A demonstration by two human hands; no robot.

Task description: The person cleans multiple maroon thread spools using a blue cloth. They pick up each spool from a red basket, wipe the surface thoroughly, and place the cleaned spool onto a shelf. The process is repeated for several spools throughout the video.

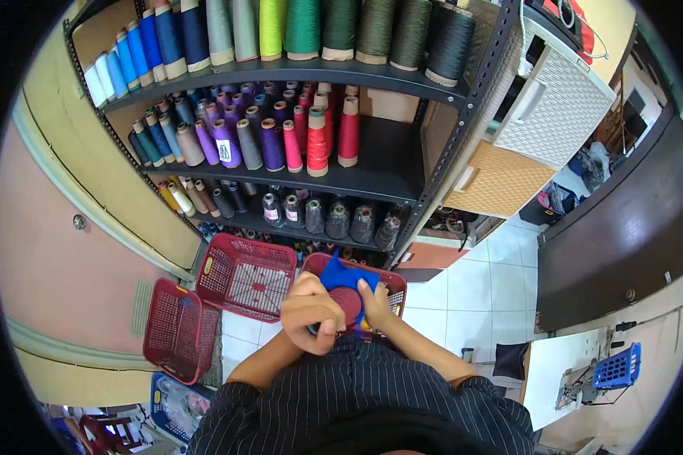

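Low in front of my body, a dark red thread cone (347, 303) sits between my two hands, against a bright blue cloth (341, 276). My right hand (379, 303) grips the cone and cloth from the right, thumb laid on the blue fabric. On the cone's left side, my left hand (313, 312) is closed, with its fingers curled and thumb bent in. What the left fingers hold, if anything, is hidden. Beneath the hands is a red plastic basket (395, 282), partly covered by them and the cloth.
A black metal shelf (383, 155) ahead carries several rows of coloured thread cones. Another red basket (218, 254) and a tilted one (153, 334) stand at left, near a blue basket (156, 406). At right are a woven-front cabinet (501, 178), a dark door (615, 235) and a white sewing table (546, 371).
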